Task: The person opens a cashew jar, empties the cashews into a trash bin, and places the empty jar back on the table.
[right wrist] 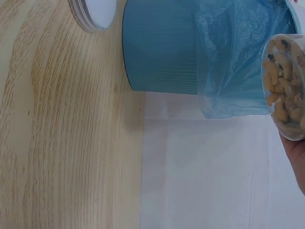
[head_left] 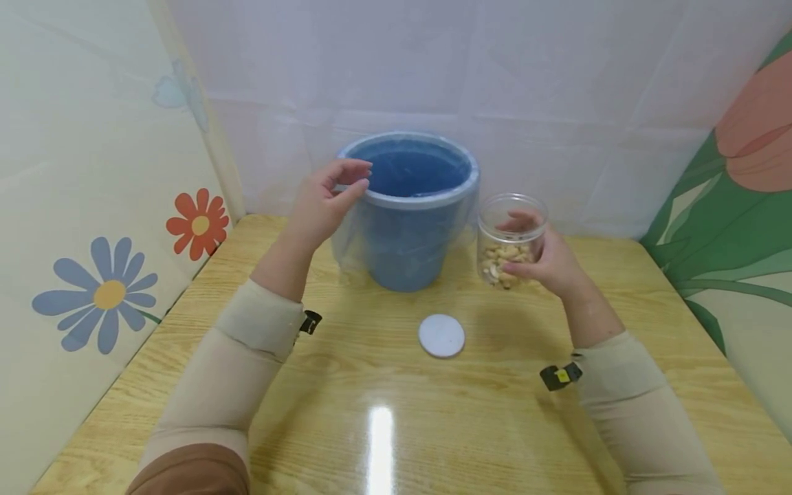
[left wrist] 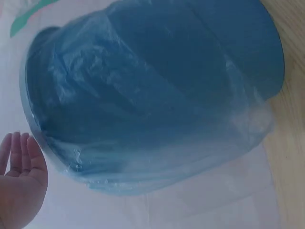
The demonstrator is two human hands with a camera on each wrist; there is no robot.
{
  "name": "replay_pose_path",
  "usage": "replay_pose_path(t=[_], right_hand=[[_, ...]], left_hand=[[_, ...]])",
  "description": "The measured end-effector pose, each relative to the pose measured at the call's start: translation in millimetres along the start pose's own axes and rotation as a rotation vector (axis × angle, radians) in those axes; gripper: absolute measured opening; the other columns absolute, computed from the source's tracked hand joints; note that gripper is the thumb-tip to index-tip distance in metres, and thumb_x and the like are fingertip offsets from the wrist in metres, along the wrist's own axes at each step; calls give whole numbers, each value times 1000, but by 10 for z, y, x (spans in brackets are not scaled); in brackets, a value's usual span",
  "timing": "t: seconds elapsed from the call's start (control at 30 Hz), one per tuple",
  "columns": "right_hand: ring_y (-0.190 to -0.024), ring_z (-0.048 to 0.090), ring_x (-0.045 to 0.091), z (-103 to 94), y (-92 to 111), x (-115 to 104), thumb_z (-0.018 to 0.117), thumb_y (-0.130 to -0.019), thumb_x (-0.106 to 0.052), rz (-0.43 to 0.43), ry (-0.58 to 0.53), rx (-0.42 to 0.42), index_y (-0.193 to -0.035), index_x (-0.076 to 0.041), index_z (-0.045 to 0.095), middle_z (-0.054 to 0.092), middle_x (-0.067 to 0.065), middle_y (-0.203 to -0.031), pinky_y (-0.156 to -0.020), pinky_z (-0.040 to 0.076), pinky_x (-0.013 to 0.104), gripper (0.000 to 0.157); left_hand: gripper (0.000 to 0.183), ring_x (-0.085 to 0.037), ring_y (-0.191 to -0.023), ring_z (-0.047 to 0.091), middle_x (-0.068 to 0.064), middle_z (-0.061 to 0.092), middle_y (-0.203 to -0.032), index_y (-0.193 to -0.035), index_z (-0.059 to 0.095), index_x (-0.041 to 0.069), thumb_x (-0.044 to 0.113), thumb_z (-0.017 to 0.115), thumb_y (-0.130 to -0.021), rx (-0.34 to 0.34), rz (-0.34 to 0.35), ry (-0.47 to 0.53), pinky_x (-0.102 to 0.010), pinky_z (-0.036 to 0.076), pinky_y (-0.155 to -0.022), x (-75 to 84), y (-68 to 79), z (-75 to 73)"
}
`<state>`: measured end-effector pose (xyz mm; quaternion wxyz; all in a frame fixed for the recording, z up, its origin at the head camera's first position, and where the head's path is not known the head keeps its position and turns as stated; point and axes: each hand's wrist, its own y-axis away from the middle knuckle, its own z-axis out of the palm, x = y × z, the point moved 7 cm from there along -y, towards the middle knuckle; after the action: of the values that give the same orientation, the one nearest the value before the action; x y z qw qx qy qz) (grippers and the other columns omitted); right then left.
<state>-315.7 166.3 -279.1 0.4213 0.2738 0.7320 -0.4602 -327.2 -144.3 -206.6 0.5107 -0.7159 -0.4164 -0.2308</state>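
Observation:
In the head view a blue bucket-shaped bin (head_left: 405, 251) stands upright near the back of the table. A thin clear plastic bag (left wrist: 143, 157) lines it and hangs down over the outside. My left hand (head_left: 323, 204) is at the left side of the bin's rim, fingers bent a little and thumb apart from them, with nothing visible between. To the right of the bin, my right hand (head_left: 557, 261) grips a clear lidless jar (head_left: 512, 218), holding it upright above the table. Cashews (head_left: 495, 258) fill its lower part; the right wrist view shows its base and nuts up close.
A round white lid (head_left: 441, 335) lies on the wood-grain table (head_left: 346, 385) in front of the bin. White sheeting (head_left: 396, 62) hangs behind, and flower-printed panels (head_left: 111, 165) stand along the left and right sides.

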Motion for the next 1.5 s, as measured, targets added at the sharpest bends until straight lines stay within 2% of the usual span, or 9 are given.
replay_pose_path(t=[0.1,0.27,0.53,0.7,0.83,1.0,1.13,1.23,1.5], right_hand=[[-101,54,18,-6,-3,1,62,-64,21,-8,-4,0,-129,-14,39,48,15,-120,-78,52,24,78],[-100,54,18,-11,-6,-6,62,-63,22,-16,-3,3,-129,-14,40,48,14,-119,-79,52,24,78],[-101,54,18,-6,-1,7,64,-64,20,-4,23,4,-130,-11,39,49,13,-118,-81,51,24,76],[-101,54,19,3,2,12,63,-65,20,6,14,-2,-131,-6,36,48,12,-119,-81,51,24,76],[-101,54,19,7,4,6,62,-65,20,10,9,-3,-131,-11,37,49,9,-119,-81,52,24,77],[-101,54,19,1,2,-1,62,-65,20,10,2,-6,-130,-14,38,47,13,-120,-80,52,25,77],[-101,53,21,-15,-7,-7,62,-66,20,14,-3,-10,-131,-8,35,46,16,-121,-79,52,27,76],[-102,53,20,-33,-13,-23,62,-65,20,8,21,-6,-132,-3,33,48,12,-120,-79,53,26,76],[-101,54,18,-91,-41,-71,63,-63,21,-11,52,-5,-131,-1,33,51,7,-118,-81,51,25,78]], left_hand=[[29,-13,-93,56,-11,61,-105,-115,61,5,18,59,-89,62,-78,51,-22,49,-77,-67,-57,-122],[32,-19,-99,55,-14,59,-113,-117,60,5,24,56,-91,126,-213,115,-30,49,-86,-186,-132,-274],[31,-18,-104,53,-10,58,-118,-116,61,5,22,56,-91,172,-368,150,-33,46,-91,-407,-176,-364],[30,-19,-106,51,-4,54,-120,-117,60,10,25,54,-92,134,-469,131,-33,44,-95,-566,-174,-334],[31,-19,-109,51,-5,53,-120,-119,58,8,23,55,-91,103,-491,138,-33,43,-96,-629,-189,-283],[32,-20,-110,50,-4,51,-122,-121,57,13,25,55,-91,97,-548,139,-33,41,-98,-667,-193,-259],[33,-19,-111,49,-6,51,-123,-121,56,13,25,57,-90,102,-565,160,-32,41,-98,-674,-205,-251],[37,-18,-112,49,-7,51,-124,-122,55,11,23,62,-88,102,-566,183,-31,41,-98,-684,-214,-242],[41,-19,-111,51,-9,51,-124,-120,56,10,17,69,-82,133,-593,298,-30,42,-97,-723,-220,-226]])
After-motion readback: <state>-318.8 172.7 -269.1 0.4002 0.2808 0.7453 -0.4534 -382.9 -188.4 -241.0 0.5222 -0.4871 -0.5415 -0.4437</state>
